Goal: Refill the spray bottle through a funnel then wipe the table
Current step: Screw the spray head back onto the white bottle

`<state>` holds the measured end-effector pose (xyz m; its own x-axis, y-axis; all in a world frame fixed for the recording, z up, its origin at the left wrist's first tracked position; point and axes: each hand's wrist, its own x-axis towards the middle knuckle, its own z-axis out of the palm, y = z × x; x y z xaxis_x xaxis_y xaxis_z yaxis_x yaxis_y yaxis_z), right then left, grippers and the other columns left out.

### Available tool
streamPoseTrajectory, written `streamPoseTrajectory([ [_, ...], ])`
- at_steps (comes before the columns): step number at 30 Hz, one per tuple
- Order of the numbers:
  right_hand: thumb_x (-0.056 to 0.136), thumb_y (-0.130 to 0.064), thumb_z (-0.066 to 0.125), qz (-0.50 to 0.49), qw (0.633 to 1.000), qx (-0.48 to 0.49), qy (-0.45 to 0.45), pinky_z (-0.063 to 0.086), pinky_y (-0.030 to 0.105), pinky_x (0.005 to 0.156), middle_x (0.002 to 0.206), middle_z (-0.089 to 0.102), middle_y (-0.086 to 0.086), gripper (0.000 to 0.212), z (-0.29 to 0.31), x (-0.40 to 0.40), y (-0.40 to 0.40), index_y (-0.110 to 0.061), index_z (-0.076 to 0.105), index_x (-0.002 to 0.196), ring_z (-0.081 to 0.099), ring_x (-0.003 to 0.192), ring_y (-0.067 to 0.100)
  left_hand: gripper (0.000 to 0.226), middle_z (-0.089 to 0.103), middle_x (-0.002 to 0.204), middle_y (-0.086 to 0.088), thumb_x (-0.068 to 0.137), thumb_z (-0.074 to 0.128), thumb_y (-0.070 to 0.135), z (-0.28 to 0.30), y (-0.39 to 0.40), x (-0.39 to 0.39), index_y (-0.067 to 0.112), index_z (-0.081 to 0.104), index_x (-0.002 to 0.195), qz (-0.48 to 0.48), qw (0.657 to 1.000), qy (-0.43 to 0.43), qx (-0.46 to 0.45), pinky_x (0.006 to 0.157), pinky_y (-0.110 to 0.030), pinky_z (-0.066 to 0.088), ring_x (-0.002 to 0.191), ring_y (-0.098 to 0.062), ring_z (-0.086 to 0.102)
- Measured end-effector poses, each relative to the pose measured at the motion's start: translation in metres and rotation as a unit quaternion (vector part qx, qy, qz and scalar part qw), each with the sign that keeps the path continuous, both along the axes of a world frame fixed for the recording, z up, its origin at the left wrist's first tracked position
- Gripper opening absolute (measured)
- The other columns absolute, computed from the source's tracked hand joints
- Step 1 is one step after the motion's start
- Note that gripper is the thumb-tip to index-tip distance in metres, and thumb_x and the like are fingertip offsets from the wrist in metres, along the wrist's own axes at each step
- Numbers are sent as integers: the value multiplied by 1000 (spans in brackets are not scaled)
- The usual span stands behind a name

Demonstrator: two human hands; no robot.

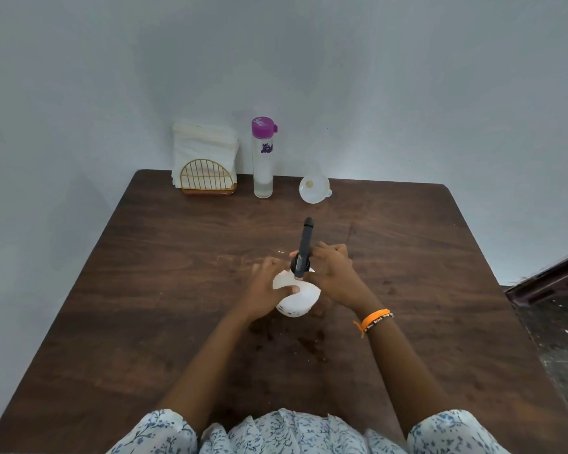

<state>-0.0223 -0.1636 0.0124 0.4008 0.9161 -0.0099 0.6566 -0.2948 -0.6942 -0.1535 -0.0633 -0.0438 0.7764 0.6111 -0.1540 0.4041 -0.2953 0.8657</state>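
A white spray bottle (296,298) stands in the middle of the dark wooden table (145,306). Its black spray head (305,244) points away from me. My left hand (269,286) wraps around the white body. My right hand (332,270) grips the black collar at the neck. A white funnel (313,189) lies on its side at the far edge. To the left of it stands a clear water bottle (262,158) with a purple cap, shut. A stack of white napkins (204,149) sits in a gold wire holder (207,180) at the far left.
A pale wall rises right behind the table's far edge. Dark stains and crumbs (309,342) mark the wood just in front of the spray bottle. A dark piece of furniture (551,280) and speckled floor show at the right.
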Motion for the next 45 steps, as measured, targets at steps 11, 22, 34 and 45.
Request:
streamPoseTrajectory([
  [11,91,-20,56,81,996,-9,42,30,28,88,110,50,-7,22,-16,6,-3,-29,56,111,36,102,22,55,48,137,3,82,64,31,-9,0,-1,23,47,134,-73,993,-49,-77,111,-40,33,129,-12,42],
  [22,80,-39,44,-128,982,113,-82,29,33,86,104,45,-18,31,-32,-35,-8,-23,61,100,34,95,8,42,56,123,11,77,58,18,-13,-17,1,32,53,117,19,987,-140,-77,96,-9,35,114,10,49],
  [34,89,-38,45,6,992,126,-7,23,9,90,110,46,-17,37,-30,-13,-8,-31,54,124,37,101,18,44,63,118,8,67,78,26,3,18,5,27,65,110,-105,983,-48,-145,99,-35,42,117,-11,54],
  [45,83,-37,38,-95,987,122,45,39,26,86,101,44,-8,37,-41,-30,-3,-14,58,105,35,98,15,52,52,136,3,77,67,29,-7,12,1,23,54,128,-99,988,-41,-108,108,-47,36,128,-14,45],
])
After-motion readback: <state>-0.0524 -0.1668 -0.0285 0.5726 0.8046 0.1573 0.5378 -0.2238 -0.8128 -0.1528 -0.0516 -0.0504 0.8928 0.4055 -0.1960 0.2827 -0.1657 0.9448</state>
